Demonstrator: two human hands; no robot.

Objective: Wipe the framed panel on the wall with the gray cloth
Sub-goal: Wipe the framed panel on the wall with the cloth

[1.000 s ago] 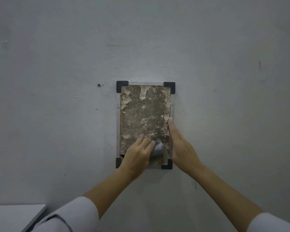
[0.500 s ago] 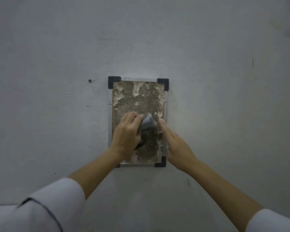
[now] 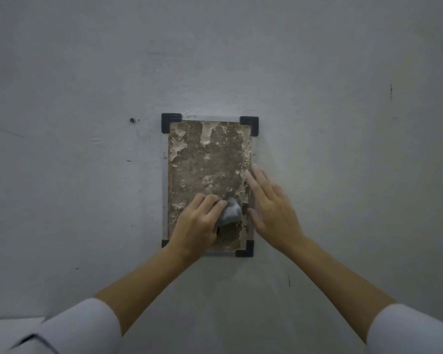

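The framed panel [image 3: 205,159] hangs on the wall in the middle of the view: a brown, flaking surface with black corner brackets. My left hand [image 3: 196,224] presses the bunched gray cloth [image 3: 231,212] against the panel's lower half, and the cloth sticks out past the fingertips. My right hand [image 3: 271,210] lies flat with fingers spread along the panel's right edge, holding nothing. The left hand hides part of the panel's lower left corner.
The pale gray wall [image 3: 343,149] surrounds the panel, with a small dark hole [image 3: 132,120] to the left of the top bracket. A light flat surface [image 3: 8,328] shows at the bottom left, next to my left sleeve.
My left hand rose with the cloth from the panel's bottom to its middle, then came back down to the lower half. The right hand stayed at the right edge.
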